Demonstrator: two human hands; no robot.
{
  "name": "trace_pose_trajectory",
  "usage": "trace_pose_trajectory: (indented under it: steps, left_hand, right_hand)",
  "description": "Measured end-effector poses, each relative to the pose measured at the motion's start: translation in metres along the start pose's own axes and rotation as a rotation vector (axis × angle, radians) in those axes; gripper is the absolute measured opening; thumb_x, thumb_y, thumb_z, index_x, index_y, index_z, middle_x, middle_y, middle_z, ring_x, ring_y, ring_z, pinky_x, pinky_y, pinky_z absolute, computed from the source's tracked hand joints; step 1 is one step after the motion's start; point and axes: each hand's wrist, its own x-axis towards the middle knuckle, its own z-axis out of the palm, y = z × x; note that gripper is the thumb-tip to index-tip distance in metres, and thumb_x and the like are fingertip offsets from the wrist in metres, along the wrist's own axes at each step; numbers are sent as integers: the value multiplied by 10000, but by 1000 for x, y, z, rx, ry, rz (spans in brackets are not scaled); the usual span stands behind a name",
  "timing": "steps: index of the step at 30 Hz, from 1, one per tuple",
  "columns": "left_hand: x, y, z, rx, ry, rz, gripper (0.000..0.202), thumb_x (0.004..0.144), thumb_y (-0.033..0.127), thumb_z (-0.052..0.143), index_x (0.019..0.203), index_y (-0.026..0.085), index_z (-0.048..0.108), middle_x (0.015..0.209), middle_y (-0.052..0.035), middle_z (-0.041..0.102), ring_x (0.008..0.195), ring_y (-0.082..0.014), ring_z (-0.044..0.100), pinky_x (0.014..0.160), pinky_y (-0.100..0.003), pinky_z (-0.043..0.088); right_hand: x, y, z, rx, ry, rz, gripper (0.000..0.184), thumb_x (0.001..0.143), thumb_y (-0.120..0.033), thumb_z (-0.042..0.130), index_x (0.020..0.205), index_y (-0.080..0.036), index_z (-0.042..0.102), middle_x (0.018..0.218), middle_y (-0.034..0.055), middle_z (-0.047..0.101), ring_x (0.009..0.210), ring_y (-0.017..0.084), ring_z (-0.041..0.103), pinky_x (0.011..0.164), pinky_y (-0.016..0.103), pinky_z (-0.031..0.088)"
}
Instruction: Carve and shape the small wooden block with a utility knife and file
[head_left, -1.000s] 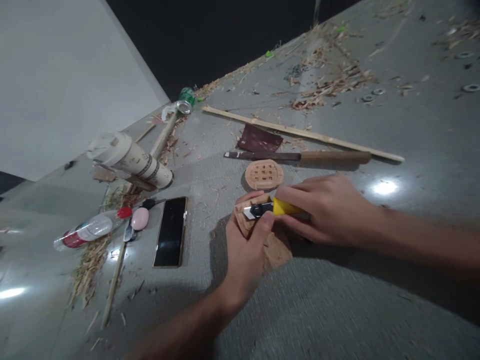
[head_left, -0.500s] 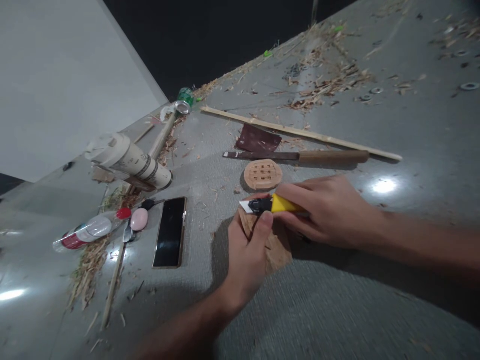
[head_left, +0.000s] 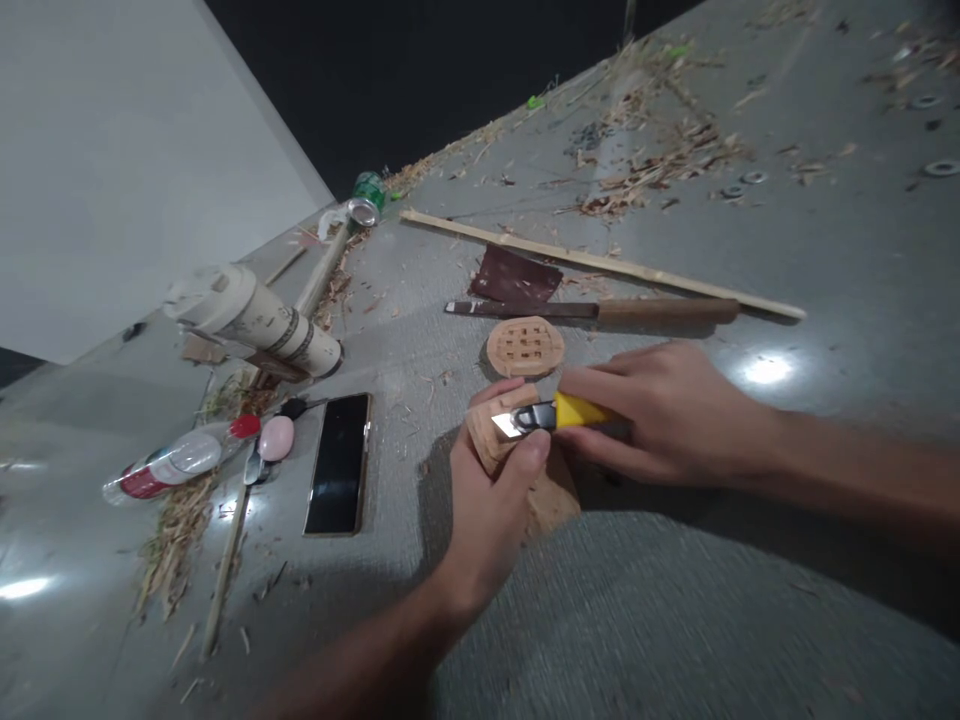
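A block of wood (head_left: 551, 500) is gripped in my left hand (head_left: 487, 510), its thumb lying along the near side. My right hand (head_left: 660, 415) is closed around a yellow utility knife (head_left: 577, 409), whose bare blade lies over the block's upper end beside my left thumb. Whether the blade's edge cuts into the wood I cannot tell. Just beyond the block lies a round wooden piece (head_left: 525, 347) carved with a lattice of small holes. Behind it rests a long flat tool with a wooden handle (head_left: 660, 312), against a dark red-brown sheet (head_left: 517, 273).
Left of my hands lies a phone (head_left: 338, 465). Beyond it are a pink oval object (head_left: 277, 438), a plastic bottle (head_left: 172, 465) and a paper cup (head_left: 277, 325). A long thin stick (head_left: 600, 263) crosses the far side. A green can (head_left: 369, 195) and scattered wood shavings (head_left: 667, 165) lie farther off.
My right hand has drawn the knife slightly right and toward me. The block's upper end has tilted, showing more of its face under the blade.
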Motion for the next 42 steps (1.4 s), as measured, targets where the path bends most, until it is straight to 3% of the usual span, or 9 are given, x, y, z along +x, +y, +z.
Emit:
trace_pose_trajectory:
  steps: [8, 14, 24, 29, 35, 42]
  left_hand:
    - [0, -2, -1, 54, 15, 4, 452, 925, 427, 858, 1348, 329, 733, 1374, -78, 740, 1224, -286, 707, 1089, -432, 589]
    - [0, -5, -1, 67, 5, 40, 475, 925, 471, 881, 1341, 300, 726, 1232, -73, 773, 1087, -251, 746, 988, -393, 628]
    - [-3, -6, -1, 43, 55, 29, 456, 961, 486, 858, 1347, 294, 708, 1315, -71, 788, 1207, -260, 750, 1074, -406, 605]
    - [0, -6, 2, 52, 86, 74, 377, 989, 488, 834, 1301, 301, 735, 1341, -67, 785, 1268, -268, 732, 1146, -422, 577]
    - [4, -5, 2, -13, 89, 50, 380, 955, 447, 869, 1280, 299, 740, 1345, -54, 775, 1265, -259, 733, 1125, -410, 595]
    - [2, -6, -2, 7, 87, 3, 463, 887, 373, 903, 1320, 313, 751, 1287, -54, 750, 1163, -244, 702, 1029, -360, 600]
  right_hand:
    - [2, -4, -2, -23, -45, -61, 404, 1128, -538, 406, 946, -241, 612, 733, 35, 685, 618, 189, 535, 627, 388, 183]
    - [0, -4, -5, -23, -50, -70, 416, 1145, -540, 396, 938, -240, 598, 746, 37, 696, 610, 185, 537, 622, 376, 187]
    - [-3, -20, 5, -132, 59, -28, 447, 1173, -511, 339, 935, -228, 589, 733, 46, 693, 599, 188, 524, 628, 373, 202]
    - [0, -27, 4, -97, -10, 67, 452, 1173, -534, 345, 920, -225, 559, 695, 32, 638, 567, 167, 488, 598, 363, 205]
    - [6, -17, 4, -67, 20, 22, 512, 1156, -585, 304, 980, -220, 616, 695, 45, 653, 569, 176, 461, 609, 376, 173]
    - [4, -8, -3, -62, -20, -18, 422, 1130, -555, 410, 937, -237, 609, 742, 42, 705, 605, 186, 524, 627, 382, 163]
